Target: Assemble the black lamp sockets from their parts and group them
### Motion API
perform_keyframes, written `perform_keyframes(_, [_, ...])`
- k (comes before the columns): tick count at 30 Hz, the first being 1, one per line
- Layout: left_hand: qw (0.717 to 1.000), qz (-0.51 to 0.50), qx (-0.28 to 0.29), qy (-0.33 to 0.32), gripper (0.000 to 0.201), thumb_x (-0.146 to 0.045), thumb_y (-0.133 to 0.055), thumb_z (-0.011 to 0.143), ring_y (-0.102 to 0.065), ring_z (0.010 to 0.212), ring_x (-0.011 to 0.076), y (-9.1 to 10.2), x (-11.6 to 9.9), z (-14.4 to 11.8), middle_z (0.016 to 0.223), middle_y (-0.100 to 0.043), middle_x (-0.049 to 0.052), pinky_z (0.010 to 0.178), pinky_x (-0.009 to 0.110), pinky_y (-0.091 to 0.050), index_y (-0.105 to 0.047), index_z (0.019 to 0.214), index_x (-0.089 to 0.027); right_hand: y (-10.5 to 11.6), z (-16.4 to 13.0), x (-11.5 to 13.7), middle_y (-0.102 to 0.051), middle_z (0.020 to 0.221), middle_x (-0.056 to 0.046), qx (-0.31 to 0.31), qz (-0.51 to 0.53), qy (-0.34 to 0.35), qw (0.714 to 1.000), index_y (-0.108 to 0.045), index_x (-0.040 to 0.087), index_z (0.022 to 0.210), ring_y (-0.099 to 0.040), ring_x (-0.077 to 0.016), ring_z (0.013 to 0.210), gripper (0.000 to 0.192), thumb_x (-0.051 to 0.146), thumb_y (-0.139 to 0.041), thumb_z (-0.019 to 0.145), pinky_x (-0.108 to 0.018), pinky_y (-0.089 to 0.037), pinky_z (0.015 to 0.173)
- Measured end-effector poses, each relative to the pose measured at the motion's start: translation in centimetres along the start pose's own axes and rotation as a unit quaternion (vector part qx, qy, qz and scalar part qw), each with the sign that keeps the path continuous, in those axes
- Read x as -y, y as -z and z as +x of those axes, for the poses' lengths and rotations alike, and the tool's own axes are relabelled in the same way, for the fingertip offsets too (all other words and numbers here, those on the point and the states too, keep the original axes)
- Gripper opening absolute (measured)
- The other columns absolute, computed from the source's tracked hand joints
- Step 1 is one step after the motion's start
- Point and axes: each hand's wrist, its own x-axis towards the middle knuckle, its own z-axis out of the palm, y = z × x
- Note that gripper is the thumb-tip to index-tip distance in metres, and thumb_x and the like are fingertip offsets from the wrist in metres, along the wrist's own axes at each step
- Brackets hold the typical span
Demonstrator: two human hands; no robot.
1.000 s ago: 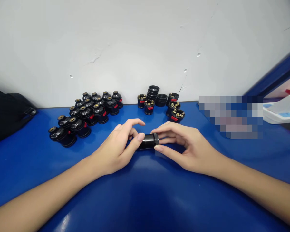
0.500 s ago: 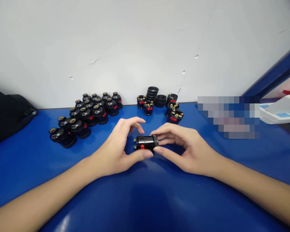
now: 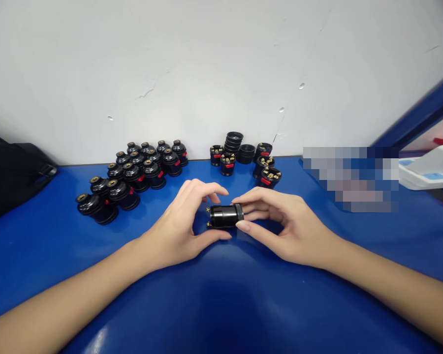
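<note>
A black lamp socket lies on its side in the air or just over the blue table, brass terminals pointing left. The thumb and fingers of my right hand grip the ribbed ring at its right end. My left hand curves around the socket with thumb and fingers apart, and a gap shows between them and the socket. The socket's red switch is out of sight. Behind my hands stand several socket bodies with brass terminals and red switches, beside a stack of black threaded rings.
Several capped black sockets stand in rows at the back left. A black cloth or bag is at the left edge. On the right are a blurred-out patch and a white tray-like object. A pale wall rises behind the table.
The socket has turned about its long axis, so its red switch no longer shows. My left thumb and fingers have loosened away from it, while my right hand keeps the ribbed end.
</note>
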Motion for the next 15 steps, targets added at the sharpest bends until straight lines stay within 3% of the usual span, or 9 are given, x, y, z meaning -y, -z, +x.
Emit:
perform_keyframes(3, [0.997,-0.012,0.041,0.069,0.058,-0.053,-0.071,0.102,-0.062,0.099,0.0223,0.2,-0.3,0.3,0.112,-0.066,0.004,0.089,0.038,-0.048,-0.044,0.146,-0.027,0.0,0.0,0.0,-0.080,0.112,-0.006,0.003,0.003,0.005,1.000,-0.070,0.021,0.122,-0.085,-0.0209,0.098,0.027,0.027,-0.079,0.098,-0.033,-0.073,0.095])
perform_keyframes(5, [0.993,-0.008,0.067,0.099,0.037,-0.047,-0.048,0.114,-0.063,0.094,0.0218,0.3,-0.7,0.5,0.102,-0.067,0.002,0.089,0.039,-0.047,-0.046,0.144,-0.025,-0.1,0.1,0.0,-0.079,0.113,-0.006,0.004,0.005,0.007,1.000,-0.069,0.021,0.123,-0.085,-0.0212,0.100,0.027,0.026,-0.079,0.098,-0.034,-0.072,0.097])
perform_keyframes(7, [0.991,0.003,0.078,0.105,0.031,-0.039,-0.037,0.117,-0.063,0.091,0.0212,0.4,-1.0,0.6,0.093,-0.066,0.001,0.088,0.039,-0.046,-0.049,0.141,-0.024,-0.2,0.1,-0.1,-0.079,0.113,-0.006,0.005,0.005,0.010,1.000,-0.069,0.021,0.123,-0.085,-0.0216,0.102,0.027,0.026,-0.079,0.098,-0.035,-0.072,0.098])
perform_keyframes(10, [0.993,0.003,0.074,0.095,0.031,-0.035,-0.045,0.114,-0.064,0.091,0.0209,0.4,-1.2,0.5,0.096,-0.067,0.001,0.089,0.038,-0.047,-0.047,0.143,-0.023,-0.2,0.2,-0.1,-0.078,0.113,-0.006,0.003,0.001,0.015,1.000,-0.070,0.020,0.123,-0.085,-0.0212,0.102,0.027,0.026,-0.079,0.098,-0.035,-0.072,0.098])
perform_keyframes(15, [0.999,-0.005,0.025,0.041,0.052,-0.029,-0.068,0.104,-0.064,0.103,0.0200,-0.1,-0.5,-0.1,0.115,-0.065,0.005,0.092,0.035,-0.051,-0.041,0.149,-0.027,0.0,0.1,-0.2,-0.080,0.112,-0.007,-0.006,0.008,0.000,1.000,-0.069,0.019,0.122,-0.085,-0.0215,0.099,0.027,0.027,-0.079,0.098,-0.034,-0.072,0.097])
